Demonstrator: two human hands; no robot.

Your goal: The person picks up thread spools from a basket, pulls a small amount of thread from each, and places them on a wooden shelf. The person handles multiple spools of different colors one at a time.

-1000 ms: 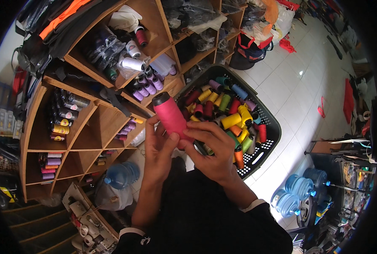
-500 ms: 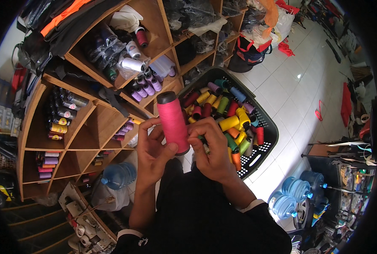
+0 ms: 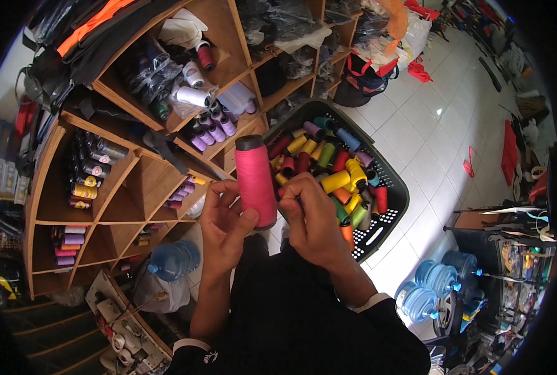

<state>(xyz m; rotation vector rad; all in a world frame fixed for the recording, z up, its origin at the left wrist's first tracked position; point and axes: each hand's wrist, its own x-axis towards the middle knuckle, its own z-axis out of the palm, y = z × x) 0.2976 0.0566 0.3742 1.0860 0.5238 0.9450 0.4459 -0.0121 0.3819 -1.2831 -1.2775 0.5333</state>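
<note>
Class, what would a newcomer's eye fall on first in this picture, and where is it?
First, the bright pink thread spool near the middle, held in the left hand, with the right hand close beside it. Just to its right, a dark basket holds a jumble of many-coloured spools. Wooden shelves fill much of the upper left.

Spool [image 3: 256, 184] in left grip [image 3: 225, 230], shelving [image 3: 146, 181] left, basket [image 3: 397, 180] right
</note>
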